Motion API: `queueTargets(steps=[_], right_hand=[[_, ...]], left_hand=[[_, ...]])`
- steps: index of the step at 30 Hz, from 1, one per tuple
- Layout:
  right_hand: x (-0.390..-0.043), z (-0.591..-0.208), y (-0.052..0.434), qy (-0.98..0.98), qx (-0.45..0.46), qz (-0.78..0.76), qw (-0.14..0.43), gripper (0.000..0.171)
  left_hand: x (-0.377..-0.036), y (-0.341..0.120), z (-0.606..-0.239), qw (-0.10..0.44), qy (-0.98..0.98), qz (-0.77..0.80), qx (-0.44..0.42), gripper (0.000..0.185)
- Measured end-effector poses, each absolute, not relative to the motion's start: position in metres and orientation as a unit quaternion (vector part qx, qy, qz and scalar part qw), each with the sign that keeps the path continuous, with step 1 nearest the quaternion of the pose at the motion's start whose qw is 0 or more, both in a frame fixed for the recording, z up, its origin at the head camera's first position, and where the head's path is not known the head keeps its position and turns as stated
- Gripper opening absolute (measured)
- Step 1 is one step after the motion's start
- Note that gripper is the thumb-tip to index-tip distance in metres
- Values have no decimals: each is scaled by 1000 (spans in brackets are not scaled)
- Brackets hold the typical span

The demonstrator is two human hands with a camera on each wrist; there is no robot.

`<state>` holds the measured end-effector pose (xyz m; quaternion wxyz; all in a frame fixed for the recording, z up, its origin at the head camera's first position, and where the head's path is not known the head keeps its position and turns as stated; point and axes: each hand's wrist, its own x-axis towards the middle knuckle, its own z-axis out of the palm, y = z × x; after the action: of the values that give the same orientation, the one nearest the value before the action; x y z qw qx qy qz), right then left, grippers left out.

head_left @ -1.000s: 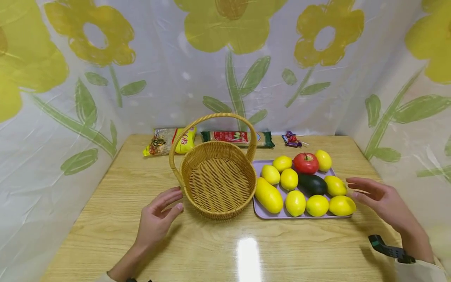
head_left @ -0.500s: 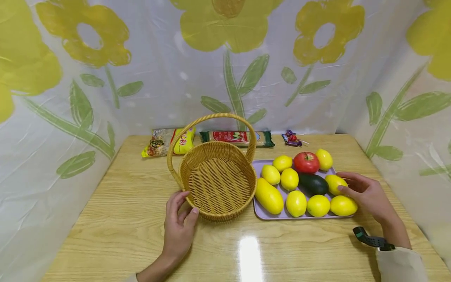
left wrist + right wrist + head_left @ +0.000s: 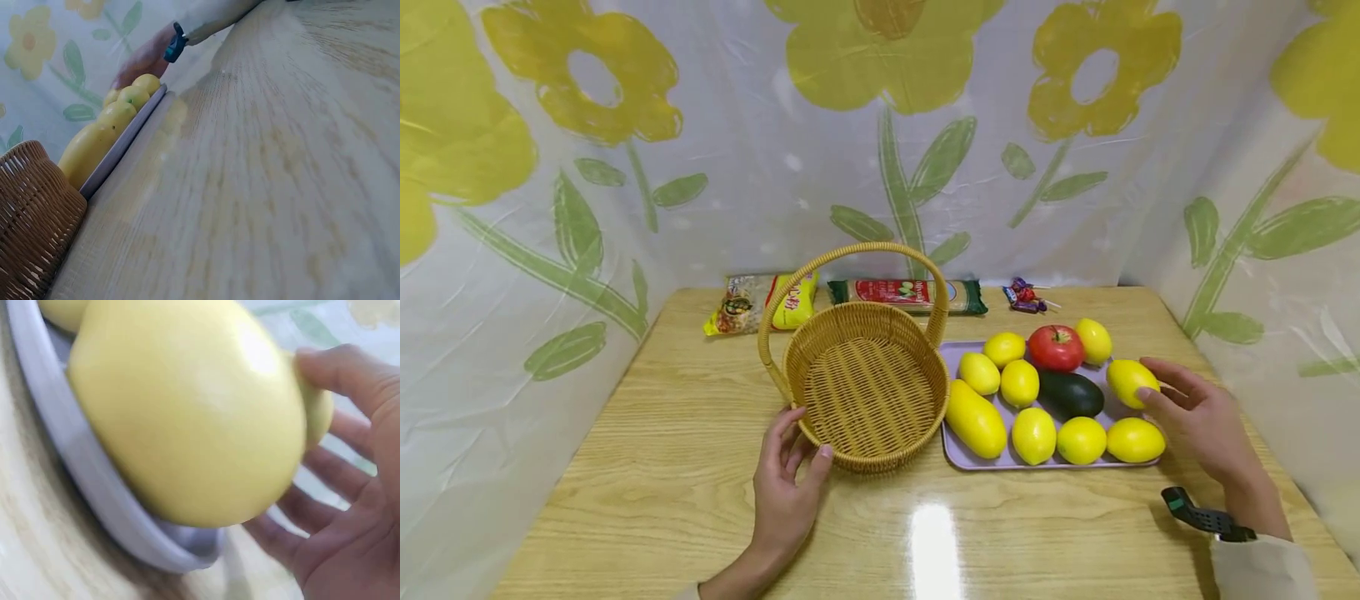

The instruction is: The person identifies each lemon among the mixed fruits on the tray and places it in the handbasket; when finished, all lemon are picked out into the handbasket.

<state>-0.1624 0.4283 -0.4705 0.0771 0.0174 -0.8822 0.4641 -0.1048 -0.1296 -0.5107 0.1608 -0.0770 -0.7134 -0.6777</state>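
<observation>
An empty wicker basket [image 3: 867, 392] with a hoop handle stands mid-table. My left hand [image 3: 803, 435] lies against its near left wall, fingers and thumb spread on the weave; the left wrist view shows only the basket wall [image 3: 31, 212]. To its right a lilac tray [image 3: 955, 454] carries several lemons, a long yellow fruit [image 3: 974, 418], a red apple [image 3: 1056, 347] and a dark avocado [image 3: 1070, 393]. My right hand [image 3: 1148, 381] pinches one lemon [image 3: 1127, 379] at the tray's right edge. In the right wrist view the fingers [image 3: 350, 506] curl behind that lemon [image 3: 320, 409], past a nearer lemon [image 3: 187, 412].
Along the back edge lie a yellow snack bag [image 3: 760, 302], a green noodle packet [image 3: 906, 294] and wrapped sweets [image 3: 1024, 296]. Flowered plastic sheeting [image 3: 880, 125] walls the table on three sides. Bare wood [image 3: 925, 533] stretches in front of the basket and tray.
My left hand came in from the left and settled on the basket's side. My right hand reached the tray, took hold of a lemon and shifted it slightly right.
</observation>
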Motion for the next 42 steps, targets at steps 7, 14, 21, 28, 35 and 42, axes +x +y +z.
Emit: queueTargets(steps=[7,14,21,28,35,42], right_hand=[[-159,-440,382,-831,133,530,104,53],[-178,-409,300,-785,300,540,-46,53],[-193,-407,226,-787,366,489,-92,50],[-187,-403,172,-801,418,417,-95,50],[-188,-399,170,-778,424,450,-109,47],[-210,-382,248,-778,363,509,-62,44]], left_hand=[[-104,-128,-510,170,-710,-679,-80,61],[-106,-128,-510,174,-705,-681,-89,60],[-107,-127,-512,180,-703,-682,-93,62],[-107,-129,-511,180,-702,-683,-91,62],[-107,-131,-510,181,-701,-684,-91,62],[-107,-131,-510,181,-695,-690,-86,63]])
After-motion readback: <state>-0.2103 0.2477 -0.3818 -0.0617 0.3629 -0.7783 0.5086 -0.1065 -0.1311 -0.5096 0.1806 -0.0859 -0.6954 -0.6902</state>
